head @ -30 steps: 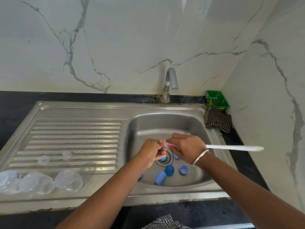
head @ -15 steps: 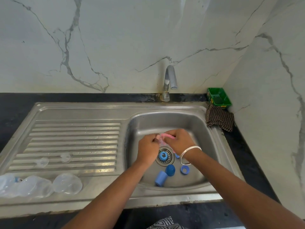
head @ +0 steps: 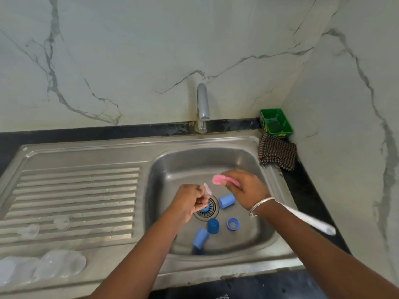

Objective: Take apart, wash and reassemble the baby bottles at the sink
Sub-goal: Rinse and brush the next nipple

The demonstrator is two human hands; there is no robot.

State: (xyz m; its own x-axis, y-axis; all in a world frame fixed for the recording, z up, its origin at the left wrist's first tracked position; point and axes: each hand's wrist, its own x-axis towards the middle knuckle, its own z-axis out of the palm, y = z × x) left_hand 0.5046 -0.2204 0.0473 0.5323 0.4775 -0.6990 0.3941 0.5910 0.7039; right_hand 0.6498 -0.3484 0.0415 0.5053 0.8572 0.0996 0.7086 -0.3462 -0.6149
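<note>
Over the sink basin (head: 254, 240) my left hand (head: 190, 201) pinches a small clear teat (head: 207, 189). My right hand (head: 244, 188) grips a bottle brush: its pink head (head: 218, 179) sticks out to the left, just above the teat, and its white handle (head: 311, 223) points back to the right. On the basin floor lie blue bottle parts: two caps (head: 226, 201) (head: 200, 238), a dark blue cap (head: 212, 225), a ring (head: 232, 224) and a piece on the drain (head: 205, 209). Clear bottles (head: 58, 264) lie at the draining board's front left.
The tap (head: 202, 104) stands behind the basin, with no water visible. Two clear teats (head: 62, 222) (head: 29, 230) sit on the ribbed draining board (head: 75, 190). A green tub (head: 275, 123) and a checked cloth (head: 277, 154) sit in the right back corner. The marble wall is close on the right.
My hands have come apart: the brush's pink head is now clear of the teat. The right hand moved right, uncovering a blue cap. The view shifted.
</note>
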